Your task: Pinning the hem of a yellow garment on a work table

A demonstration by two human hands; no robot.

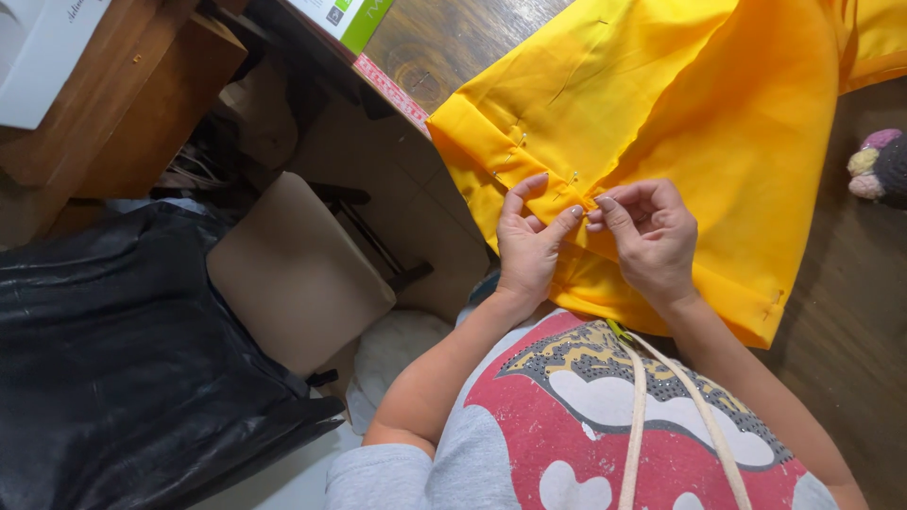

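A white box (38,57) sits at the far left on a wooden cabinet, cut by the frame edge. Another box (345,17), white and green, perhaps cardboard, lies far centre on the table.

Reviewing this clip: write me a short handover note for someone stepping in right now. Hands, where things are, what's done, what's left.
Left hand: pinching the folded hem of the yellow fabric between thumb and fingers.
Right hand: fingertips pinched on the same fold, touching the left; whether it holds a pin cannot be told.
Fabric lies on the wooden table, hem edge toward the person.
Done: pins already sit in the hem left of the hands, and one near the right corner.
Left: the stretch of hem between the hands and the right corner shows no pins.
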